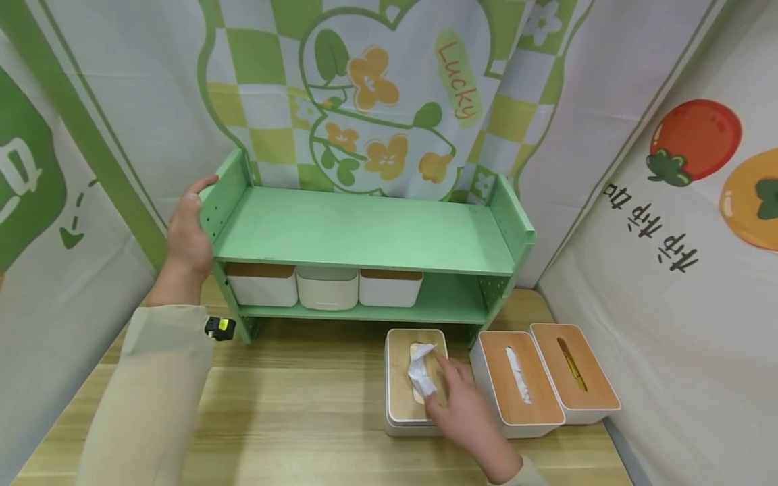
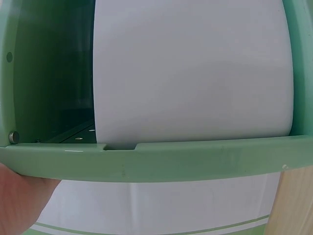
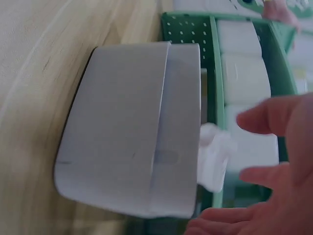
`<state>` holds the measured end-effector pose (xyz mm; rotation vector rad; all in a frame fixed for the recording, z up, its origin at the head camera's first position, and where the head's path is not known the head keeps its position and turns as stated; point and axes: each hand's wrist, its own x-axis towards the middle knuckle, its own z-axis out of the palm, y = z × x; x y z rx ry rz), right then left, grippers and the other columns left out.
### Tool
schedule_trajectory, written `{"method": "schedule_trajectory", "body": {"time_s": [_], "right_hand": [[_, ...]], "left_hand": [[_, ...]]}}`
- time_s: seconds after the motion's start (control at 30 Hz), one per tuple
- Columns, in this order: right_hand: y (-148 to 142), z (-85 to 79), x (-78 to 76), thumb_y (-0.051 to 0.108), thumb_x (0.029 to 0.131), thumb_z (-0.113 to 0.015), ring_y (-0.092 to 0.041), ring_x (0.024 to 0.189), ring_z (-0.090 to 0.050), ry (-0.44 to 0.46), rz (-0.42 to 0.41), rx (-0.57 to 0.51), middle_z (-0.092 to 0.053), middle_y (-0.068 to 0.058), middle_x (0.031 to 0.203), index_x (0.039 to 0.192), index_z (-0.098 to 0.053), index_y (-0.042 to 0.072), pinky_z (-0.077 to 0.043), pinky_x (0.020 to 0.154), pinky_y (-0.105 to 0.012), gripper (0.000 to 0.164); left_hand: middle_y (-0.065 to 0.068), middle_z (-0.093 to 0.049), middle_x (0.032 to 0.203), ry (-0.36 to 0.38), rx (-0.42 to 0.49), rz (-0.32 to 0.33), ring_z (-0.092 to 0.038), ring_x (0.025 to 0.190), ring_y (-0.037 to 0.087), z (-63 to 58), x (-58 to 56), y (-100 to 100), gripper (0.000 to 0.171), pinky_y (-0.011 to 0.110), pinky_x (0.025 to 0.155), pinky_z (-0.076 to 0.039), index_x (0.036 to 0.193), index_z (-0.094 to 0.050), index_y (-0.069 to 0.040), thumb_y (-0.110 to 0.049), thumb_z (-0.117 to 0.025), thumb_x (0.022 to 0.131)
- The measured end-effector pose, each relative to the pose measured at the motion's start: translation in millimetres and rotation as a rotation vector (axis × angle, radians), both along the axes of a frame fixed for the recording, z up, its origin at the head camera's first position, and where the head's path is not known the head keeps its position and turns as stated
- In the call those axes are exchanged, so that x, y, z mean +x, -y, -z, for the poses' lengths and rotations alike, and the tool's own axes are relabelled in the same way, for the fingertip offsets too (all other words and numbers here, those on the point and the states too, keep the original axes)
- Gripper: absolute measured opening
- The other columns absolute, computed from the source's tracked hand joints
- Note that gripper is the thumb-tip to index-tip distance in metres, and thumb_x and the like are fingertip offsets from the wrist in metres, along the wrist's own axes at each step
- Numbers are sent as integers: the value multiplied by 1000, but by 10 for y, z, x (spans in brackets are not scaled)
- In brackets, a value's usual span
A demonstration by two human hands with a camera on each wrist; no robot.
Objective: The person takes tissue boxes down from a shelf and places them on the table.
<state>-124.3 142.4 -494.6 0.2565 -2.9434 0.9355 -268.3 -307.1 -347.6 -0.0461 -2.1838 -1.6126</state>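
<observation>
My left hand (image 1: pixel 191 233) grips the left side panel of a green two-tier shelf (image 1: pixel 358 226), its fingers over the panel's edge. In the left wrist view only part of that hand (image 2: pixel 22 198) shows beside the green rim. On the table before the shelf stands a white tissue box (image 1: pixel 401 405) with a wood-coloured lid, a white tissue (image 1: pixel 419 371) sticking out of its slot. Over the lid's right side hovers my right hand (image 1: pixel 468 412). The right wrist view has its fingers spread near the tissue (image 3: pixel 212 156), apart from it.
To the right stand two more wood-lidded tissue boxes, one with a white tissue (image 1: pixel 518 374) and one with a dark yellowish slot (image 1: pixel 571 364). The lower tier holds a white box (image 1: pixel 264 291), a cream box (image 1: pixel 328 293) and another white box (image 1: pixel 390 291). Printed cloth walls (image 1: pixel 681 304) enclose the table.
</observation>
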Motion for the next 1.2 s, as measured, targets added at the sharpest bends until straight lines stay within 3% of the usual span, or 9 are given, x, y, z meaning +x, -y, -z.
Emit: {"method": "schedule_trajectory", "body": {"time_s": [0.33,0.4,0.53,0.63,0.73,0.87,0.97,1.03,1.2], "right_hand": [[389,-25,37,66,83,-67,-65,123,-38,-18,-83,341,-34,-52,133,152,-44,15,-40,92,-67,89],[458,-25,25,72,81,-64,-66,124,-35,2,-69,370,-32,-53,134,152,-43,14,-40,90,-68,94],[558,4,3,75,80,-62,-67,125,-33,29,-35,427,-29,-53,136,153,-42,14,-41,87,-69,97],[594,8,-5,71,81,-64,-66,125,-33,44,-11,446,-28,-53,136,152,-43,15,-42,86,-69,94],[594,-4,-7,68,81,-66,-66,126,-33,58,-2,441,-27,-54,135,151,-45,15,-43,84,-69,91],[561,-24,-5,66,80,-67,-66,126,-32,84,3,437,-26,-55,135,151,-45,14,-43,82,-69,90],[535,-49,5,64,80,-68,-66,126,-32,99,13,432,-26,-56,135,150,-45,14,-42,82,-70,89],[515,-57,14,63,81,-69,-66,127,-31,103,19,429,-25,-56,135,150,-45,14,-42,82,-71,88],[449,-30,29,61,80,-70,-66,129,-27,107,39,422,-23,-56,135,151,-45,14,-40,85,-71,88]], "left_hand": [[-5,-21,161,-24,-10,-10,-23,134,16,18,-16,-1,60,39,110,-9,155,-36,-33,-41,-5,104],[-2,-25,158,-21,-15,-19,-35,116,17,22,-20,1,60,36,103,-21,155,-36,-33,-41,-4,104],[2,-32,149,-19,-24,-28,-34,82,15,23,-22,5,60,29,82,-31,155,-36,-33,-40,-4,104],[2,-38,140,-16,-38,-35,-34,76,15,19,-14,4,60,28,72,-33,155,-36,-34,-41,-5,104],[1,-37,147,-23,-37,-31,-42,101,14,19,-20,7,60,30,89,-33,155,-36,-33,-41,-5,104],[1,-39,145,-20,-38,-31,-42,100,13,15,-24,8,60,31,91,-32,155,-36,-33,-41,-5,104],[1,-46,115,-4,-64,-46,-33,66,13,3,-10,1,59,26,59,-34,154,-36,-36,-43,-4,104],[2,-44,107,1,-66,-45,-33,63,11,-1,-4,0,59,26,54,-33,154,-36,-37,-44,-4,104],[-2,-36,145,3,-44,-29,-38,85,12,-1,4,-7,59,28,83,-33,155,-35,-36,-42,-4,104]]}}
